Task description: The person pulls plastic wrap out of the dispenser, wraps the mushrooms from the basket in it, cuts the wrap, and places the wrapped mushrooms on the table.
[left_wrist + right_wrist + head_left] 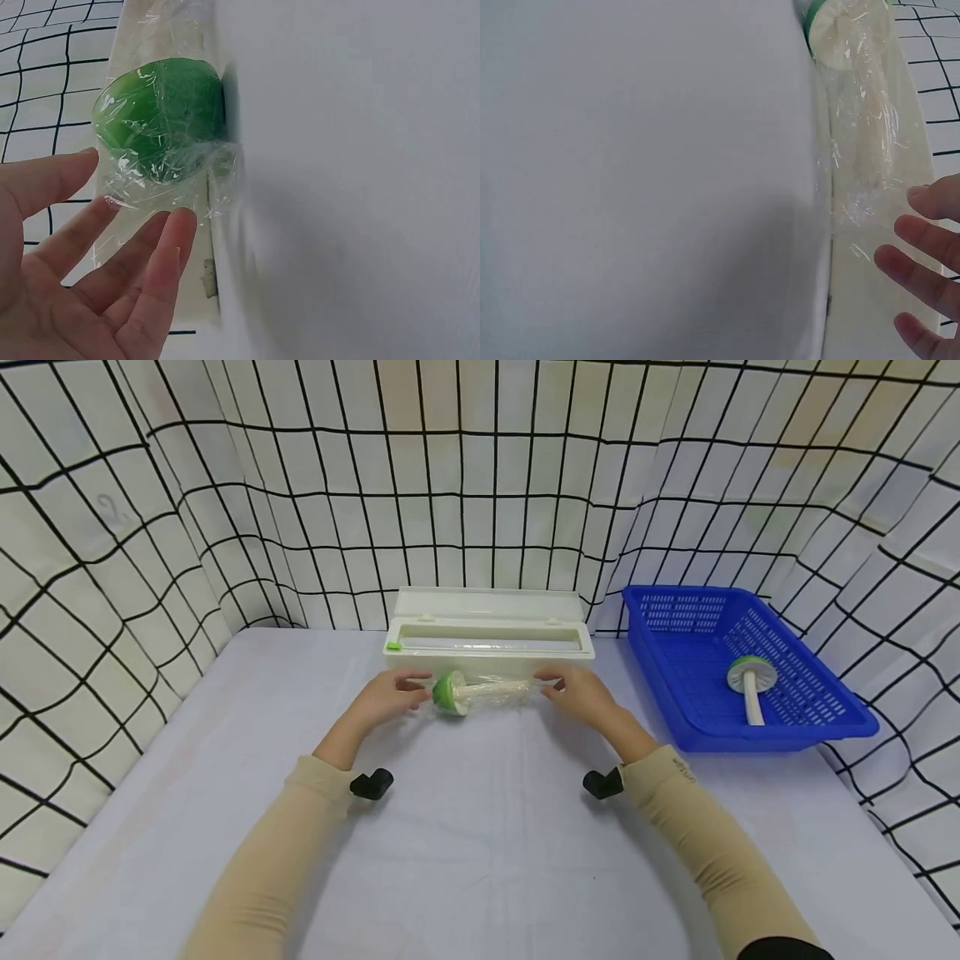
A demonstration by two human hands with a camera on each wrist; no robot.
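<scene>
A toy mushroom with a green cap and pale stem (491, 690) lies on its side on the table, wrapped in clear cling film (866, 150). My left hand (392, 697) is beside the green cap (161, 120), fingers spread and slightly bent, gripping nothing; whether a fingertip touches the film (172, 176) I cannot tell. At the stem end is my right hand (579, 695), its fingers apart and loosely bent near the film's loose end. Right behind the mushroom stands a white cling film dispenser (487, 662) with its lid (487, 604) raised.
On the right stands a blue plastic basket (660, 693), holding a second green-capped mushroom (753, 681). Black wire mesh (495, 493) encloses the back and sides of the white-covered table (480, 843). A small green slider (393, 646) sits at the dispenser's left end.
</scene>
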